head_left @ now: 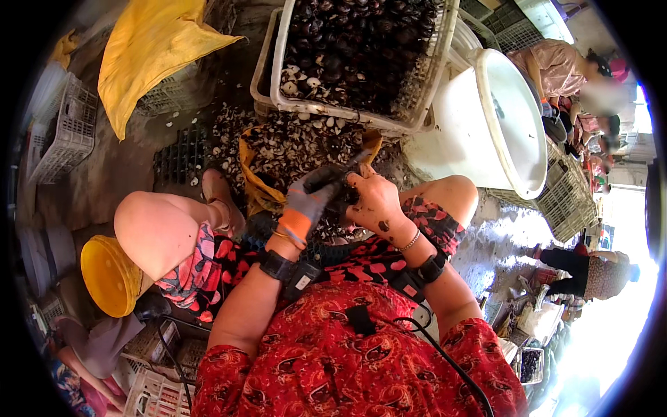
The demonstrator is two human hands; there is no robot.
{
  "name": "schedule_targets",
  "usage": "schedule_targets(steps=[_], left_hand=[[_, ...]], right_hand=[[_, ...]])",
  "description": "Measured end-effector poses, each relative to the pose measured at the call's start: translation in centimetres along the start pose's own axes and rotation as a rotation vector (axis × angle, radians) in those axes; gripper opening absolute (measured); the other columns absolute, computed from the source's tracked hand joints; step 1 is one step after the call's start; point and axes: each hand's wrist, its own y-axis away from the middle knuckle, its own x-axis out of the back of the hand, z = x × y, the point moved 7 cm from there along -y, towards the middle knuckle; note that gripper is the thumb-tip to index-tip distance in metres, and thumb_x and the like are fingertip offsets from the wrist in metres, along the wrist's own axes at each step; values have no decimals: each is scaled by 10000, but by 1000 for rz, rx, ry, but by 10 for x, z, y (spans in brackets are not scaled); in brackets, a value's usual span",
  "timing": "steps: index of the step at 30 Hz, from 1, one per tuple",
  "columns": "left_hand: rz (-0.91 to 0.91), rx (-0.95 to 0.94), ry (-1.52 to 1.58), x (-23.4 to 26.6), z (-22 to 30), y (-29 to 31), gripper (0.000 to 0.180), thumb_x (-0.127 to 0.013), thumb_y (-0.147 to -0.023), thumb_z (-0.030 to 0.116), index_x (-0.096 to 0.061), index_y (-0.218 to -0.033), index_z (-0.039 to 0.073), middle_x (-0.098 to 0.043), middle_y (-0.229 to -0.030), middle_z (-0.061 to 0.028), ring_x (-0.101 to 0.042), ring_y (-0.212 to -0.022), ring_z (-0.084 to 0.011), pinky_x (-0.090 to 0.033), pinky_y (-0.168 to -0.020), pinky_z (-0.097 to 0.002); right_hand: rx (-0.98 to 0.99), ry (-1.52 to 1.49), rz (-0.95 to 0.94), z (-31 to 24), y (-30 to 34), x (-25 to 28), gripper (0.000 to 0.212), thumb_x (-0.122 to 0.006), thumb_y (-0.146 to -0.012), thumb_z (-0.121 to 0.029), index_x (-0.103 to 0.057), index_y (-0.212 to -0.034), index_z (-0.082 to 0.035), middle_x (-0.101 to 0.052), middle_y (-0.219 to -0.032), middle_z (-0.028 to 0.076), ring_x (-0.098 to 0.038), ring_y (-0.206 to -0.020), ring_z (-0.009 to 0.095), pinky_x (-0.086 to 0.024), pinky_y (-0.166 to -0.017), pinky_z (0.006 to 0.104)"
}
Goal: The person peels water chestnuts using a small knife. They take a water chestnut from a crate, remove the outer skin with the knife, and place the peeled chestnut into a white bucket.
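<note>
While the worker sits with knees apart, both hands meet low between them. The bare right hand (379,201) has its fingers and thumb closed on a small dark piece (342,199); the gloved left hand (306,207) curls in against it, but its blackened fingertips blend with the piece and I can't tell whether they grip. Just beyond lies a heap of pale and dark bits (306,149), a yellow sack (247,161) showing at its left edge. From that heap I'd judge a fair amount is done. Yet the far white crate (333,113) holds a deep load of dark round shellfish (340,48), so plenty seems left.
</note>
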Motion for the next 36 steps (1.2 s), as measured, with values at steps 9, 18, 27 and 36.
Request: schedule_targets(steps=[9, 18, 27, 36], left_hand=[[85, -17, 70, 43, -4, -11, 291, -608, -844, 87, -576, -1110, -27, -603, -986, -76, -600, -836, -132, -497, -695, -246], [148, -84, -51, 51, 6, -7, 203, -648, -782, 40, -653, -983, 12, -622, -973, -72, -582, -899, -179, -469, -794, -285], [147, -312, -284, 39, 19, 1, 272, -607, -843, 77, -600, -1101, -9, -634, -947, -95, -598, -815, -146, -490, -709, -269], [150, -571, -806, 22, 38, 10, 211, -618, -793, 79, -657, -989, 12, -645, -919, -127, -629, -801, -254, -493, -719, -313]], right_hand=[[-70, -370, 122, 22, 19, 15, 197, -583, -586, 10, -485, -756, 5, -462, -648, 121, -437, -496, 283, -416, -467, 330], [-33, -725, 144, 21, 12, 35, 243, -613, -737, 36, -623, -979, 12, -656, -840, 52, -560, -731, 77, -460, -652, 220], [-210, -926, 274, 38, 6, 27, 269, -659, -756, 10, -604, -1019, 24, -650, -906, 60, -579, -829, 106, -460, -753, 233], [-29, -194, 273, 32, 4, 33, 326, -551, -592, 24, -550, -918, 35, -539, -783, 169, -571, -689, 264, -464, -632, 331]])
